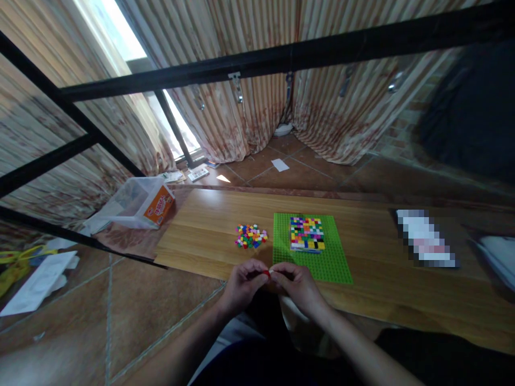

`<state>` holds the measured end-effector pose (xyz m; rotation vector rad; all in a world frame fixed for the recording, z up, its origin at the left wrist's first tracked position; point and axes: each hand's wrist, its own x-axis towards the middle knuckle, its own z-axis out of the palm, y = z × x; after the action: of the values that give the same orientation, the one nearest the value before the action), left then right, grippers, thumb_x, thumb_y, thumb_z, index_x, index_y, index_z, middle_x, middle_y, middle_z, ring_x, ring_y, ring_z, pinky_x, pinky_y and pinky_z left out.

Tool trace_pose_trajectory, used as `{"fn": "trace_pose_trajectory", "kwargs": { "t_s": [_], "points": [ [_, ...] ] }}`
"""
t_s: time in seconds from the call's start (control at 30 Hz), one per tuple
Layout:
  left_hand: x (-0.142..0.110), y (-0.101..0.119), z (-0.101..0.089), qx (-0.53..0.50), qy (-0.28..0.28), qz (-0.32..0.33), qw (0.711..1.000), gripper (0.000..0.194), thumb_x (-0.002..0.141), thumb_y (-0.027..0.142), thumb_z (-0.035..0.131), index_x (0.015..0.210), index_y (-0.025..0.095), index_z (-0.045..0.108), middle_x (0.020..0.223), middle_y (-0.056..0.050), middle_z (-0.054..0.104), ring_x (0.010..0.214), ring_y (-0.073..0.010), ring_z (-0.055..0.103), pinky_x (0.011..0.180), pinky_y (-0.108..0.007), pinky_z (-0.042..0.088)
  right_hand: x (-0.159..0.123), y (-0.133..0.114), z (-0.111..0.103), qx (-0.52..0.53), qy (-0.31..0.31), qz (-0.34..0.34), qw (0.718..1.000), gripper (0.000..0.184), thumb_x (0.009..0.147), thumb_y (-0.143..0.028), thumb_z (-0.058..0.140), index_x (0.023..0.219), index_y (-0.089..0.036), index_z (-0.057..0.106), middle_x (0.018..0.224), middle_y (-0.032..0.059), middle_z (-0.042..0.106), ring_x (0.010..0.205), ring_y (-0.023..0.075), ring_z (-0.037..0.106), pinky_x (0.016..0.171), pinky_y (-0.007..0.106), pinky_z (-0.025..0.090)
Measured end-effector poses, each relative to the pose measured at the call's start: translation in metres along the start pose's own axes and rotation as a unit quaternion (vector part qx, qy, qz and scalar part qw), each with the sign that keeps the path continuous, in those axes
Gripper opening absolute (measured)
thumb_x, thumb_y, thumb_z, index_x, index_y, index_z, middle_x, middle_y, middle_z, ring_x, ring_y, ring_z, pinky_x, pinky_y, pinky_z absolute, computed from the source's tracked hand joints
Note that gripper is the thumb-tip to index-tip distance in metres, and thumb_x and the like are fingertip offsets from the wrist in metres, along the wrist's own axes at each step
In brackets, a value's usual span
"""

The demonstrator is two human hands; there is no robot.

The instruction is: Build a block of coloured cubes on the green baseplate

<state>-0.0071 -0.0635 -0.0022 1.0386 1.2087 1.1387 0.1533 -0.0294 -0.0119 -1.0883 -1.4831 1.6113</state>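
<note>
At the near edge of the table, my left hand (246, 281) pinches a small red toy brick (266, 273) between thumb and fingertips. My right hand (300, 285) is closed in a pinch right beside it, fingertips almost meeting the left ones; a tiny pale bit shows there, too small to name. Just beyond the hands lies a green studded baseplate (338, 262). On it stands a square block built of many coloured bricks (307, 233). Left of the baseplate is a loose pile of small coloured bricks (251, 236).
The long wooden table (217, 214) carries a blurred-out phone-like object (426, 238) at the right. A clear plastic bin (140, 201) with an orange label is off its left end. A black metal bar (257, 67) crosses above, before striped curtains (257, 118). Papers (42, 281) lie at lower left.
</note>
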Motion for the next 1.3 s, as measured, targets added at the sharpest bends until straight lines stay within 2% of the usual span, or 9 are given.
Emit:
{"fn": "trace_pose_trajectory", "kwargs": {
  "t_s": [0.1, 0.23, 0.33, 0.43, 0.6, 0.87, 1.1, 1.2, 1.3],
  "points": [
    [0.005, 0.001, -0.007, -0.002, 0.057, 0.016, 0.998, 0.016, 0.073, 0.029, 0.073, 0.078, 0.016, 0.065, 0.071, 0.001, 0.064, 0.067, -0.0107, 0.058, 0.067, -0.022, 0.046, 0.011, -0.007, 0.008, -0.149, 0.051, -0.089, 0.984, 0.019, 0.089, -0.034, 0.057, 0.083, -0.021, 0.07, 0.082, 0.0031, 0.07, 0.078, 0.0174, 0.063, 0.073, 0.029, 0.047],
    [0.013, 0.001, -0.017, -0.028, 0.112, 0.006, 0.993, 0.023, 0.069, 0.031, 0.076, 0.085, 0.016, 0.068, 0.077, 0.0, 0.066, 0.069, -0.0112, 0.059, 0.07, -0.024, 0.049, 0.038, -0.006, 0.018, -0.366, 0.091, -0.186, 0.907, 0.027, 0.096, -0.023, 0.043, 0.085, -0.02, 0.067, 0.084, 0.0063, 0.067, 0.081, 0.0191, 0.061, 0.076, 0.031, 0.047],
    [0.017, -0.001, -0.025, -0.051, 0.131, 0.0, 0.99, 0.031, 0.067, 0.035, 0.078, 0.09, 0.016, 0.07, 0.085, -0.002, 0.07, 0.072, -0.0129, 0.062, 0.071, -0.026, 0.051, 0.057, 0.001, 0.023, -0.475, 0.09, -0.185, 0.855, 0.028, 0.096, -0.016, 0.039, 0.09, -0.018, 0.067, 0.085, 0.0087, 0.067, 0.083, 0.0211, 0.061, 0.077, 0.032, 0.047],
    [0.017, -0.004, -0.034, -0.045, 0.148, 0.005, 0.988, 0.032, 0.067, 0.036, 0.078, 0.091, 0.017, 0.072, 0.09, -0.004, 0.072, 0.073, -0.0139, 0.063, 0.072, -0.027, 0.052, 0.066, 0.006, 0.027, -0.528, 0.09, -0.164, 0.829, 0.029, 0.094, -0.011, 0.04, 0.103, -0.016, 0.066, 0.094, 0.0112, 0.068, 0.087, 0.0228, 0.061, 0.081, 0.034, 0.048],
    [0.017, -0.012, -0.047, 0.002, 0.175, 0.02, 0.984, 0.027, 0.07, 0.034, 0.075, 0.09, 0.017, 0.073, 0.081, -0.003, 0.071, 0.071, -0.014, 0.062, 0.072, -0.027, 0.051, 0.063, 0.005, 0.027, -0.52, 0.079, -0.19, 0.829, 0.031, 0.094, -0.011, 0.044, 0.118, -0.016, 0.064, 0.108, 0.012, 0.067, 0.101, 0.0234, 0.061, 0.089, 0.034, 0.048],
    [0.018, -0.014, -0.049, 0.071, 0.154, 0.03, 0.985, 0.018, 0.075, 0.03, 0.067, 0.087, 0.017, 0.071, 0.082, -0.003, 0.07, 0.075, -0.0155, 0.063, 0.076, -0.027, 0.049, 0.067, -0.002, 0.03, -0.532, 0.048, -0.22, 0.816, 0.023, 0.094, -0.016, 0.048, 0.094, -0.022, 0.07, 0.104, 0.0086, 0.063, 0.096, 0.0218, 0.058, 0.083, 0.032, 0.048],
    [0.016, -0.014, -0.05, 0.112, 0.139, 0.046, 0.983, 0.018, 0.078, 0.03, 0.064, 0.089, 0.018, 0.071, 0.088, -0.004, 0.071, 0.084, -0.0177, 0.064, 0.081, -0.028, 0.05, 0.063, -0.016, 0.031, -0.43, 0.053, -0.262, 0.862, 0.018, 0.095, -0.019, 0.05, 0.09, -0.023, 0.067, 0.104, 0.0061, 0.064, 0.098, 0.0199, 0.059, 0.089, 0.033, 0.048],
    [0.016, -0.015, -0.05, 0.127, 0.132, 0.048, 0.982, 0.018, 0.078, 0.03, 0.064, 0.09, 0.018, 0.07, 0.089, -0.004, 0.071, 0.085, -0.0178, 0.065, 0.081, -0.028, 0.05, 0.05, -0.034, 0.016, -0.401, 0.043, -0.272, 0.873, 0.019, 0.097, -0.02, 0.048, 0.094, -0.023, 0.067, 0.098, 0.0046, 0.067, 0.094, 0.018, 0.062, 0.088, 0.032, 0.05],
    [0.015, -0.016, -0.049, 0.153, 0.13, 0.059, 0.978, 0.018, 0.079, 0.031, 0.064, 0.089, 0.018, 0.07, 0.087, -0.004, 0.071, 0.083, -0.0173, 0.065, 0.08, -0.028, 0.051, 0.035, -0.052, -0.018, -0.394, 0.055, -0.276, 0.875, 0.02, 0.097, -0.023, 0.048, 0.097, -0.024, 0.068, 0.096, 0.0037, 0.069, 0.089, 0.0167, 0.065, 0.081, 0.03, 0.052]
  ]
}}
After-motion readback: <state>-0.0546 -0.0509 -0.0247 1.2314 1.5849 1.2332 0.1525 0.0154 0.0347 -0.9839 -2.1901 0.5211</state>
